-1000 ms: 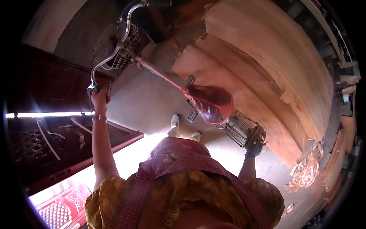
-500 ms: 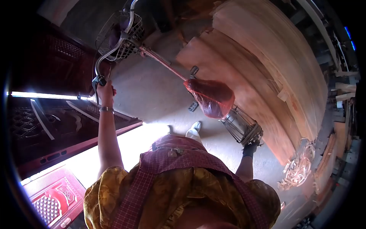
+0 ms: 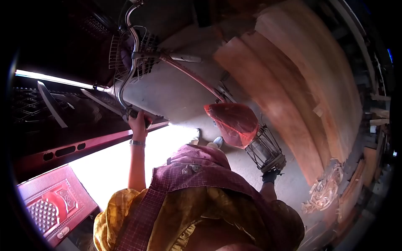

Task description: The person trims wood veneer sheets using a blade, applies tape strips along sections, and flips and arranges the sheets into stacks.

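Note:
A bicycle [image 3: 193, 77] leans across the space before me. My left hand [image 3: 138, 121] is wrapped round the grip of its curved metal handlebar [image 3: 133, 69]. My right hand [image 3: 271, 176], in a dark glove, is at the back end of the rear rack [image 3: 264, 148]; its fingers are partly hidden under the rack but look closed on it. Red plastic covers the saddle [image 3: 234, 123], just ahead of the rack. A wire basket [image 3: 146, 69] hangs at the front, with something dark purple in it.
Large wooden sheets [image 3: 272, 100] stand on the right, with a heap of wood shavings [image 3: 324, 188] by their lower end. Dark red embossed door panels [image 3: 92, 144] edge the bright doorway on the left. A pink-red panel [image 3: 58, 205] lies at lower left. Grey floor [image 3: 180, 100] shows beneath the bicycle.
The handlebar has swung round and come closer to my body, my left hand moving right and down with it. The saddle sits lower in view. My right hand stays at the rack.

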### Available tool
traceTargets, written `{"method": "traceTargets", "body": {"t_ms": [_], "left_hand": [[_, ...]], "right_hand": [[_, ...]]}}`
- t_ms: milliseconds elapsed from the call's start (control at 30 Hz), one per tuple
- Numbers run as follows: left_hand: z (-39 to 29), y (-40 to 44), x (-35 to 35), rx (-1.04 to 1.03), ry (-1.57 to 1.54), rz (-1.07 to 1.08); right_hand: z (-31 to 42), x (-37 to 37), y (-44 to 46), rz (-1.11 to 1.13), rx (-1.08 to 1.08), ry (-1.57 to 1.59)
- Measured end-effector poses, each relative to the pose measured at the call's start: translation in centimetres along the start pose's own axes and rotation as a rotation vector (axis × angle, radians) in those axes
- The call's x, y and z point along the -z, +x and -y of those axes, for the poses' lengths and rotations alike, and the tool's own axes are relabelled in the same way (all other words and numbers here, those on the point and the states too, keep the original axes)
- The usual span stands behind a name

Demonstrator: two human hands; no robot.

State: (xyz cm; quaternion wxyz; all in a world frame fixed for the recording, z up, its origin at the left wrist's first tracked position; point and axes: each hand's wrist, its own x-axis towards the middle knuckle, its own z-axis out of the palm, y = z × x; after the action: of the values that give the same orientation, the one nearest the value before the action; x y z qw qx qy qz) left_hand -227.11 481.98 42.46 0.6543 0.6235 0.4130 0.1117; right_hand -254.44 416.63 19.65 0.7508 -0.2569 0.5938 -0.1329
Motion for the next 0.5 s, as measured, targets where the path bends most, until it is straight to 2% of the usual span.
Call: {"method": "traceTargets", "body": {"t_ms": [67, 167, 200, 233, 300, 333, 400, 500], "left_hand": [[-0.3, -0.1, 1.4, -0.047, 0.023, 0.004], [-1.8, -1.8, 2.1, -0.068, 0.067, -0.014], [-2.2, -2.1, 2.5, -0.065, 0.065, -0.010], [-2.1, -2.1, 2.7, -0.064, 0.051, -0.003], [-1.7, -2.4, 3.0, -0.058, 0.031, 0.006], [-1.4, -2.3, 2.9, -0.059, 0.072, -0.041], [-2.1, -3.1, 3.1, -0.140, 0.089, 0.006], [-2.0, -3.2, 3.7, -0.167, 0.094, 0.027]], "right_hand": [[0.1, -0.1, -0.2, -0.129, 0.024, -0.035], [1.6, -1.0, 0.5, -0.149, 0.014, -0.138], [2.0, -1.1, 1.2, -0.027, 0.045, -0.195], [2.3, 4.2, 9.2, 0.126, 0.039, -0.370], [3.5, 0.9, 8.6, 0.113, -0.031, -0.202], [3.7, 0.1, 8.2, 0.132, -0.032, -0.232], [3.0, -0.2, 7.0, 0.162, -0.031, -0.282], [4.0, 0.2, 5.3, 0.075, -0.111, -0.440]]}}
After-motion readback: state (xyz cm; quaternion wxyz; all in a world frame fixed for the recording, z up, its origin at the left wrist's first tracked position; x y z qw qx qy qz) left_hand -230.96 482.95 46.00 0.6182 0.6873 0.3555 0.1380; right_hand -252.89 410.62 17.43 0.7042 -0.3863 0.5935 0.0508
